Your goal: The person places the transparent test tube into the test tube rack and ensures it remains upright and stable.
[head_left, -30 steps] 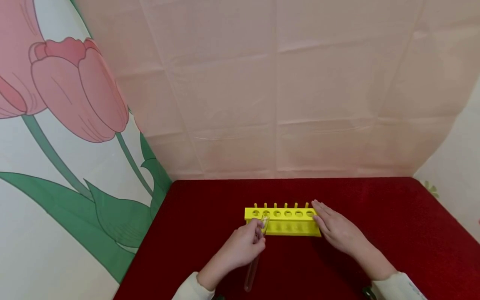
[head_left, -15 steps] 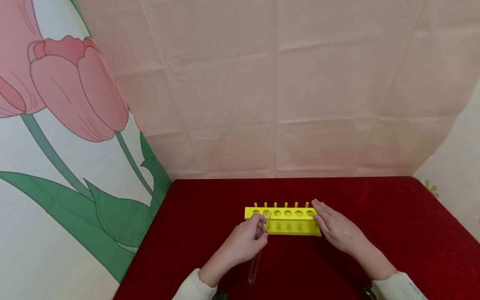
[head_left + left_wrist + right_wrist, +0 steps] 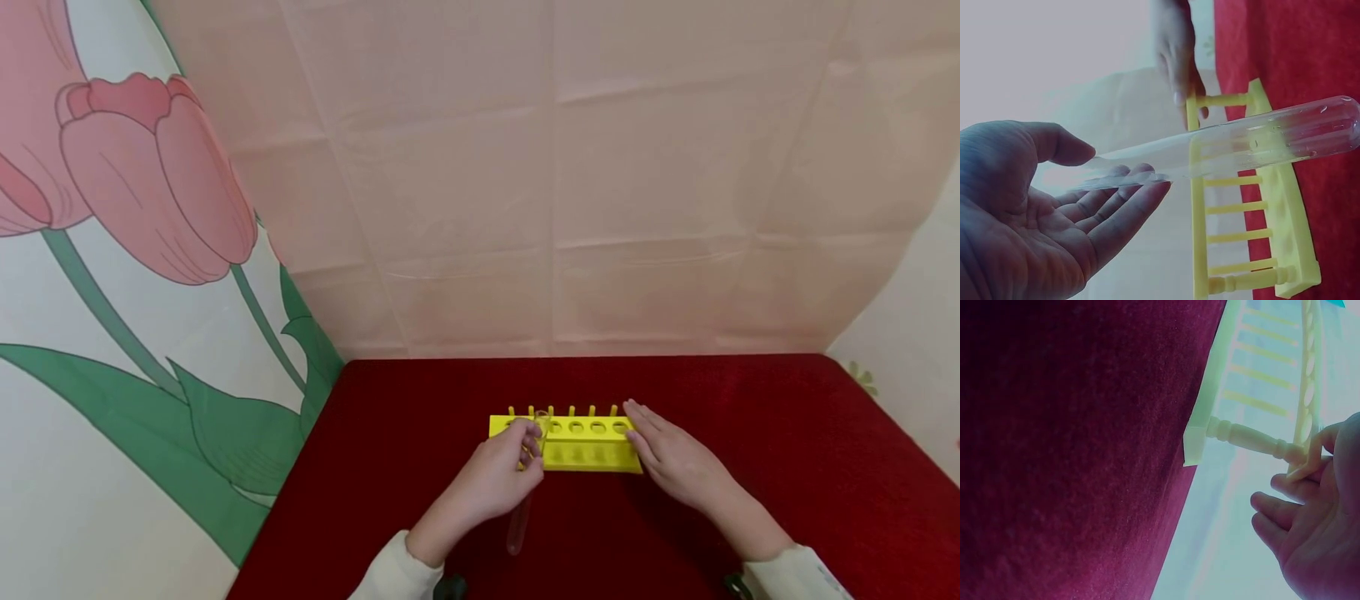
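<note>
Two things are held in the lower middle of the head frame: a clear tube (image 3: 517,529) and a yellow rack (image 3: 592,456). The tube is pinched by the left hand (image 3: 491,475), with the thumb laid on one side and the fingers, only gently bent, on the other. It is held at a tilt — its rounded end is pointed toward the bottom of the head frame, its mouth is seen in front of the rack's top plate, left of that plate's middle. Whether the rack is touched by the tube cannot be told. In the left wrist frame the rounded end is seen at the right edge, with the rack crossed behind it.

The rack's right end is held by the right hand (image 3: 678,462); in the right wrist frame the top plate's corner is gripped between thumb and fingers, at the right. Four holes are plainly shown right of the tube, and a row of pegs is seen along the back.

The rack is set upright on a red table (image 3: 787,433). Across the top, a pinkish backdrop (image 3: 570,183) is hung; at upper left, tulips (image 3: 161,175) are printed. Both wrists are covered by pale sleeves (image 3: 795,575).
</note>
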`<state>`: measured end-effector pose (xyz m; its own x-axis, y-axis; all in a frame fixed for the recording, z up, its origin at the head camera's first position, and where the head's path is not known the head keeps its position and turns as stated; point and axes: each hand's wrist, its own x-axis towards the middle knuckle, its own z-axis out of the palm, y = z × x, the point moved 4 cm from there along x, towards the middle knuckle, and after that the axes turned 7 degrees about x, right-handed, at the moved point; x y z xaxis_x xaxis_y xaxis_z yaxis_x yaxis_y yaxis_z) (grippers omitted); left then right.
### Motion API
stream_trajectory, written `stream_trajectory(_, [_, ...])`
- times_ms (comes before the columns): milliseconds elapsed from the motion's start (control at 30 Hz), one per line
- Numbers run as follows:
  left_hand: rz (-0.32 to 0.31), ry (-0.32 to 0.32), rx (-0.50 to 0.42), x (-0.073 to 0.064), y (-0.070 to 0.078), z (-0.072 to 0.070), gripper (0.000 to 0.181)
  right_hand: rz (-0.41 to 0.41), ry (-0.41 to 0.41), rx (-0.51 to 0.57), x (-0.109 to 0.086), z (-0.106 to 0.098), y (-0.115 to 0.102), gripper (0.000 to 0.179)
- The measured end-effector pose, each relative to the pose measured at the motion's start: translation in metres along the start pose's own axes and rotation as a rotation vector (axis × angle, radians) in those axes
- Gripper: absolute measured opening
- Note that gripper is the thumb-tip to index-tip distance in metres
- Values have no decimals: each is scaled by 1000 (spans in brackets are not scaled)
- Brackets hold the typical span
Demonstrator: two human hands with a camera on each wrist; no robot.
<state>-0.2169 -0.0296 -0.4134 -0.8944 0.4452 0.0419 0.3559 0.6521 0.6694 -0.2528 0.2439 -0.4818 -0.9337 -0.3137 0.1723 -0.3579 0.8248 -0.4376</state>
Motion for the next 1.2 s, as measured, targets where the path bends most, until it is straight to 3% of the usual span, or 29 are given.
stream_trajectory(400, [52,20,16,4,10,-2,31,-8,16,0,0,0,1,58])
stream_trajectory(667, [24,27,16,8,13,-2,34,-20,25,-4,0,1,0,58])
stream_trajectory(1200, [48,35,-8,14,24,-3,33,-54,44,-55,0,0,-1,55])
